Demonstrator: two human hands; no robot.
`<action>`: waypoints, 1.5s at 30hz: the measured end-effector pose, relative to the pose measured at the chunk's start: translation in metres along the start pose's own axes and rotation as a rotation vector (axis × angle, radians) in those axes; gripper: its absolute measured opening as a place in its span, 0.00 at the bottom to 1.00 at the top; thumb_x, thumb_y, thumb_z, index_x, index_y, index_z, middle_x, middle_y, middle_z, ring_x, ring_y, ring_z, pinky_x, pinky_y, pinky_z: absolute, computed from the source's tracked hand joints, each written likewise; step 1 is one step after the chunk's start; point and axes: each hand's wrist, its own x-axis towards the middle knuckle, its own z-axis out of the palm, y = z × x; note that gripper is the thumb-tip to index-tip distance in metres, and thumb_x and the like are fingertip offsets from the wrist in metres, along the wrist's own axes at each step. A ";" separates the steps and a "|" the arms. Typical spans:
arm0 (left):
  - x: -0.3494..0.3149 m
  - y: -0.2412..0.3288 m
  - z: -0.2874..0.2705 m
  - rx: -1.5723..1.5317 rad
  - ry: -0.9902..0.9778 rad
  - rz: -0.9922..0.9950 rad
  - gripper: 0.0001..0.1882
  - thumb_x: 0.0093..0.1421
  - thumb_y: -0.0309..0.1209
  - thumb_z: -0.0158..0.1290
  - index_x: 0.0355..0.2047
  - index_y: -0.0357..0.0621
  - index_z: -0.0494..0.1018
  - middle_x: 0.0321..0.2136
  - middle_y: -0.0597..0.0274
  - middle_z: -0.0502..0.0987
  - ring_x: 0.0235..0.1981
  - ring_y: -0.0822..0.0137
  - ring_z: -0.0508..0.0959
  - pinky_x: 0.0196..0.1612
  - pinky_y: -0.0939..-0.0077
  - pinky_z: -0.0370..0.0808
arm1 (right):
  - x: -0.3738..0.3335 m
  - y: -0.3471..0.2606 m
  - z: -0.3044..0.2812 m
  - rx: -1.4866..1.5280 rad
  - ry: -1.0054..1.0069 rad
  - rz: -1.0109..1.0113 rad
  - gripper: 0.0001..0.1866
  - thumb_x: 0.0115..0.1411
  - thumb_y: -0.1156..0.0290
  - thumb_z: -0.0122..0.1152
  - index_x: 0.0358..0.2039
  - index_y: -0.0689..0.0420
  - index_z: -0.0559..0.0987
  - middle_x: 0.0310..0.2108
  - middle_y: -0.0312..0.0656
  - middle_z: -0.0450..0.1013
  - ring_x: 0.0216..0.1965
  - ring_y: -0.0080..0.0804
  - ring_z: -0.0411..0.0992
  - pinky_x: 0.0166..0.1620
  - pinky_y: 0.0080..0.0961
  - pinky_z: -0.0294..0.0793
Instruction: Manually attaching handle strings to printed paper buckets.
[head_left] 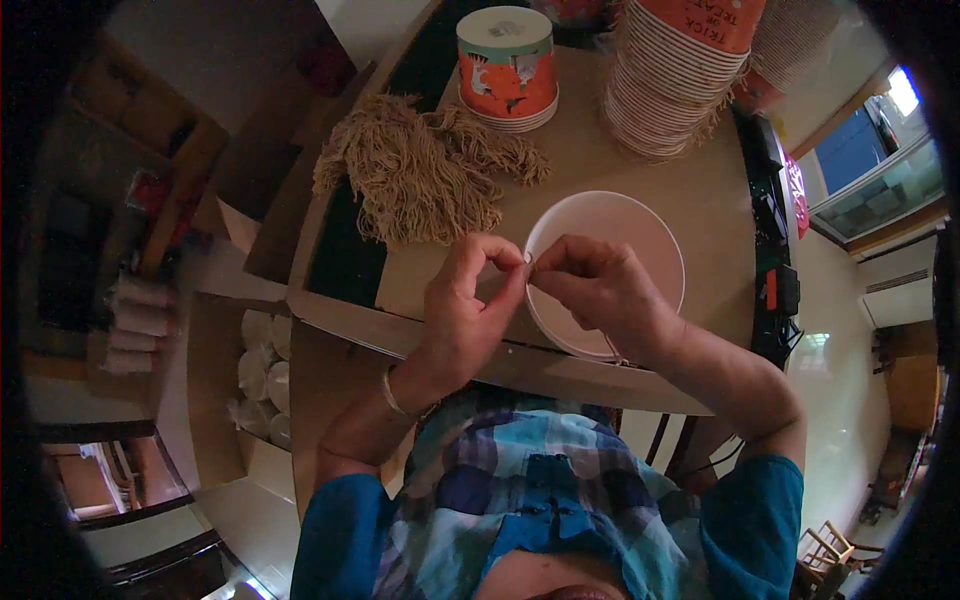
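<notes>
A white-lined paper bucket [640, 245], its mouth facing up, sits at the front of the table. At its left rim my left hand [472, 300] and my right hand [608, 290] meet, fingertips almost touching. Both are closed in a pinch; a tiny pale bit shows between them, too small to name. The right wrist crosses over the bucket's near right side. A short piece of thin cord [613, 350] shows at the near rim. Just beyond my left hand lies a heap of tan twine strands [410, 180].
Behind the twine stands an upside-down orange and teal printed bucket [507, 75]. Tall stacks of nested orange buckets [670, 85] fill the far right. Black devices [778, 290] line the right table edge. A carton [218, 400] of white round items stands at left below the table.
</notes>
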 end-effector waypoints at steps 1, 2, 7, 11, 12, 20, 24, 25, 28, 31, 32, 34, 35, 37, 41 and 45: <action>0.000 0.000 -0.001 0.036 -0.014 0.014 0.10 0.57 0.19 0.57 0.38 0.41 0.71 0.33 0.60 0.76 0.37 0.67 0.77 0.43 0.75 0.73 | 0.000 0.001 0.000 0.003 -0.003 -0.003 0.05 0.61 0.70 0.60 0.35 0.57 0.78 0.19 0.25 0.63 0.19 0.10 0.57 0.20 0.11 0.54; 0.000 0.001 -0.001 0.070 -0.029 0.028 0.09 0.56 0.19 0.57 0.38 0.41 0.72 0.33 0.60 0.76 0.36 0.66 0.77 0.42 0.75 0.74 | 0.000 0.001 0.000 0.003 -0.003 -0.004 0.05 0.61 0.70 0.60 0.35 0.57 0.78 0.19 0.25 0.63 0.19 0.10 0.57 0.20 0.11 0.54; 0.005 0.006 -0.003 0.104 -0.042 0.062 0.08 0.56 0.19 0.58 0.36 0.42 0.75 0.33 0.60 0.77 0.35 0.65 0.78 0.41 0.74 0.75 | -0.001 0.003 -0.001 0.076 -0.023 -0.061 0.05 0.62 0.70 0.60 0.35 0.57 0.78 0.21 0.25 0.64 0.20 0.10 0.58 0.20 0.11 0.55; 0.007 0.010 -0.004 0.139 -0.046 0.055 0.08 0.55 0.19 0.58 0.36 0.42 0.76 0.33 0.59 0.78 0.35 0.65 0.79 0.39 0.75 0.76 | 0.001 0.006 0.000 0.027 0.008 -0.091 0.04 0.62 0.71 0.60 0.35 0.57 0.78 0.22 0.25 0.66 0.21 0.10 0.59 0.20 0.11 0.56; 0.006 0.010 -0.004 0.139 -0.045 0.055 0.08 0.55 0.19 0.58 0.36 0.42 0.76 0.33 0.59 0.78 0.35 0.65 0.79 0.39 0.75 0.76 | 0.000 0.005 0.001 -0.003 0.017 -0.099 0.04 0.62 0.71 0.60 0.34 0.57 0.78 0.23 0.26 0.67 0.21 0.09 0.59 0.20 0.11 0.56; 0.007 0.015 -0.008 0.140 -0.114 -0.033 0.08 0.56 0.18 0.57 0.36 0.40 0.77 0.34 0.59 0.79 0.38 0.67 0.79 0.43 0.77 0.75 | 0.008 0.027 -0.003 -0.062 0.059 -0.257 0.02 0.60 0.76 0.60 0.34 0.60 0.77 0.26 0.27 0.70 0.28 0.11 0.65 0.28 0.13 0.66; 0.009 0.015 -0.010 0.156 -0.157 -0.082 0.07 0.57 0.18 0.57 0.36 0.39 0.76 0.34 0.59 0.78 0.38 0.68 0.79 0.42 0.78 0.74 | 0.006 0.020 -0.002 -0.176 0.104 -0.320 0.04 0.59 0.76 0.61 0.34 0.61 0.77 0.25 0.35 0.73 0.29 0.16 0.69 0.32 0.19 0.71; 0.008 0.013 -0.010 0.111 -0.163 -0.096 0.07 0.57 0.20 0.56 0.37 0.40 0.76 0.33 0.59 0.78 0.36 0.67 0.79 0.40 0.76 0.75 | 0.005 0.018 -0.002 -0.260 0.153 -0.351 0.05 0.58 0.74 0.61 0.34 0.62 0.78 0.24 0.43 0.76 0.27 0.21 0.72 0.32 0.24 0.73; 0.004 -0.004 -0.008 -0.027 -0.171 -0.139 0.06 0.59 0.22 0.56 0.38 0.41 0.75 0.32 0.60 0.78 0.35 0.69 0.79 0.38 0.76 0.75 | 0.000 0.007 0.001 -0.416 0.185 -0.362 0.05 0.57 0.74 0.62 0.34 0.60 0.78 0.23 0.46 0.75 0.23 0.25 0.74 0.29 0.26 0.73; 0.005 -0.002 -0.009 -0.168 -0.198 -0.236 0.06 0.60 0.23 0.56 0.38 0.39 0.75 0.32 0.63 0.78 0.35 0.74 0.77 0.39 0.79 0.74 | 0.000 0.004 0.001 -0.461 0.203 -0.368 0.05 0.56 0.74 0.62 0.34 0.59 0.78 0.22 0.46 0.75 0.23 0.27 0.74 0.28 0.28 0.73; 0.006 0.001 -0.010 -0.210 -0.213 -0.304 0.06 0.61 0.23 0.56 0.39 0.38 0.75 0.32 0.65 0.78 0.35 0.77 0.76 0.39 0.81 0.73 | 0.001 0.004 0.000 -0.462 0.203 -0.368 0.05 0.56 0.74 0.62 0.34 0.59 0.78 0.22 0.46 0.75 0.23 0.27 0.74 0.28 0.28 0.73; 0.008 0.003 -0.011 -0.228 -0.224 -0.326 0.06 0.61 0.24 0.56 0.39 0.38 0.75 0.32 0.67 0.78 0.35 0.79 0.75 0.40 0.82 0.73 | 0.003 0.005 -0.002 -0.416 0.167 -0.279 0.06 0.56 0.74 0.62 0.35 0.59 0.79 0.24 0.46 0.76 0.24 0.25 0.75 0.30 0.27 0.74; 0.008 0.004 -0.012 -0.246 -0.235 -0.347 0.06 0.62 0.25 0.56 0.39 0.39 0.75 0.32 0.68 0.77 0.35 0.80 0.74 0.40 0.84 0.72 | 0.004 0.007 -0.002 -0.417 0.167 -0.279 0.06 0.56 0.74 0.62 0.35 0.59 0.79 0.24 0.46 0.76 0.24 0.25 0.75 0.30 0.27 0.74; 0.007 0.001 -0.010 -0.287 -0.232 -0.374 0.06 0.62 0.25 0.55 0.39 0.39 0.75 0.32 0.69 0.77 0.35 0.80 0.74 0.40 0.84 0.72 | 0.009 0.016 -0.004 -0.329 0.150 -0.368 0.06 0.57 0.73 0.63 0.35 0.60 0.80 0.25 0.45 0.78 0.26 0.22 0.74 0.31 0.24 0.74; 0.007 -0.001 -0.010 -0.373 -0.226 -0.422 0.05 0.63 0.25 0.55 0.39 0.40 0.75 0.33 0.70 0.77 0.35 0.81 0.73 0.41 0.86 0.71 | 0.011 0.015 -0.006 -0.248 0.128 -0.319 0.07 0.57 0.73 0.64 0.34 0.62 0.81 0.28 0.41 0.79 0.29 0.20 0.74 0.33 0.22 0.75; 0.007 0.003 -0.010 -0.383 -0.226 -0.438 0.06 0.63 0.25 0.54 0.40 0.39 0.75 0.33 0.70 0.77 0.35 0.81 0.73 0.41 0.85 0.72 | 0.003 -0.008 -0.007 -0.132 0.049 -0.010 0.07 0.59 0.70 0.62 0.35 0.60 0.80 0.25 0.32 0.73 0.23 0.15 0.66 0.25 0.16 0.66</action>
